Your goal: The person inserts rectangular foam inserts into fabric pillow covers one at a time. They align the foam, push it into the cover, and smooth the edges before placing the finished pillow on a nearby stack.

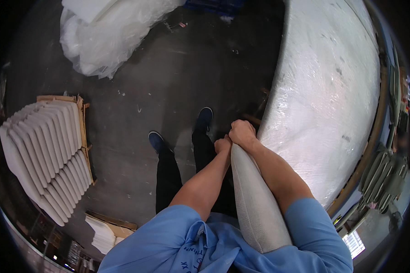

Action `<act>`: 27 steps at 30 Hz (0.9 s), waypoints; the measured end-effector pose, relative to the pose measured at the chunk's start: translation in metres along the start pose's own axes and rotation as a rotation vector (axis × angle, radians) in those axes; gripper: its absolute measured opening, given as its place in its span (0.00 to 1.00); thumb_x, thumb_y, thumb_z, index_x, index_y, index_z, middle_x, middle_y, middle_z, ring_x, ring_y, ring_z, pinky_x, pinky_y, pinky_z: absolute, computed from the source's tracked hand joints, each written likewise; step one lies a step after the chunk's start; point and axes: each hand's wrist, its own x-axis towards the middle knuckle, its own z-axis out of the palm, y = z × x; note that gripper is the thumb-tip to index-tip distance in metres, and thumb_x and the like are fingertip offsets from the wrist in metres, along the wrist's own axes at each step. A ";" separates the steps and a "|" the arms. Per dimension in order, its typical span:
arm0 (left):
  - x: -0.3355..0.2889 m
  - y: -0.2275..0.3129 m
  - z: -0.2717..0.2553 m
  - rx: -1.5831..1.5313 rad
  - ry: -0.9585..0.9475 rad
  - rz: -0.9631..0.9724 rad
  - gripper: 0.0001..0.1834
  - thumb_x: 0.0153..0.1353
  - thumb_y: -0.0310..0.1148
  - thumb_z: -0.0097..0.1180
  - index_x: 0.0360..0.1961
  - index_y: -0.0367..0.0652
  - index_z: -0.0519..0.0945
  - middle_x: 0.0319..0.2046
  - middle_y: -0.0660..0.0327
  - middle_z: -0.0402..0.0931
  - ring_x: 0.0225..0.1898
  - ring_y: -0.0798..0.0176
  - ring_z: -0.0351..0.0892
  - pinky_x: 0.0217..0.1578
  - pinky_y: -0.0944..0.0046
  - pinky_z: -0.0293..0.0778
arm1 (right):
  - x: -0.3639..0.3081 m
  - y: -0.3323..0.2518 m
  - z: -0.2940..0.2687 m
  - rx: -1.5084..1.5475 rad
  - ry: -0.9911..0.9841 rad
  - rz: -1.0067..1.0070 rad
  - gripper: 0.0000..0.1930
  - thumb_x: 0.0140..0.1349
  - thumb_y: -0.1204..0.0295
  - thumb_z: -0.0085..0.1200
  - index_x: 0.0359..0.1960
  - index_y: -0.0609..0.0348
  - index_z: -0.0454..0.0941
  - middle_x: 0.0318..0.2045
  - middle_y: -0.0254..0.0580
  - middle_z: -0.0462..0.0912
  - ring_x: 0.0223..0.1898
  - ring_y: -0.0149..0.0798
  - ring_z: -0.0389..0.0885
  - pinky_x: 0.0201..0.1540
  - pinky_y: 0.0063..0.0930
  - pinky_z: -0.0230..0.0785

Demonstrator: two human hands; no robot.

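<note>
A light grey fabric cushion (257, 204) stands on edge between my forearms, its near end against my blue shirt. At its narrow far end, my left hand (222, 144) is closed on the cushion's left side. My right hand (243, 133), slightly farther forward, is closed over the same end from the right. The fingertips of both hands are hidden. Just to the right of my right hand is the edge of a large table covered in clear plastic film (323, 100).
Rows of pale cushions (45, 150) are stacked beside cardboard at the left. More white pieces (102, 234) lie in a carton at the lower left. A heap of clear plastic wrap (109, 41) is at the far left on the dark floor (123, 136). Folded grey-green covers (382, 177) hang at the right.
</note>
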 end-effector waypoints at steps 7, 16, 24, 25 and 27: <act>-0.028 -0.047 -0.024 -1.105 -0.900 -0.144 0.43 0.70 0.72 0.45 0.67 0.43 0.72 0.60 0.54 0.77 0.62 0.51 0.76 0.65 0.46 0.69 | -0.001 0.000 0.008 0.047 0.039 -0.019 0.11 0.59 0.66 0.58 0.30 0.61 0.86 0.36 0.60 0.86 0.44 0.62 0.86 0.49 0.51 0.77; -0.066 -0.036 -0.049 -1.086 -1.171 0.098 0.39 0.72 0.65 0.48 0.71 0.46 0.69 0.64 0.56 0.75 0.66 0.53 0.72 0.69 0.47 0.63 | -0.009 -0.003 -0.013 0.209 -0.004 -0.009 0.29 0.68 0.45 0.58 0.28 0.64 0.82 0.29 0.61 0.83 0.34 0.59 0.84 0.41 0.48 0.74; -0.070 -0.070 -0.058 -1.150 -1.201 0.066 0.35 0.76 0.61 0.44 0.73 0.47 0.66 0.67 0.60 0.72 0.71 0.55 0.67 0.71 0.48 0.59 | -0.029 0.001 -0.035 0.024 -0.077 -0.175 0.23 0.72 0.51 0.55 0.35 0.63 0.84 0.32 0.61 0.85 0.40 0.63 0.85 0.44 0.50 0.74; -0.071 -0.071 -0.054 -1.159 -1.201 0.063 0.35 0.77 0.60 0.43 0.72 0.47 0.67 0.67 0.60 0.72 0.70 0.56 0.67 0.71 0.48 0.59 | -0.029 0.003 -0.028 0.045 -0.030 -0.196 0.22 0.72 0.54 0.55 0.35 0.63 0.84 0.32 0.62 0.85 0.40 0.64 0.85 0.43 0.51 0.74; -0.073 -0.065 -0.047 -1.152 -1.153 0.003 0.32 0.77 0.60 0.42 0.70 0.48 0.70 0.65 0.61 0.74 0.68 0.57 0.70 0.70 0.50 0.62 | -0.028 0.005 -0.007 0.086 0.163 -0.215 0.19 0.73 0.57 0.54 0.33 0.61 0.83 0.31 0.61 0.84 0.38 0.65 0.84 0.41 0.52 0.74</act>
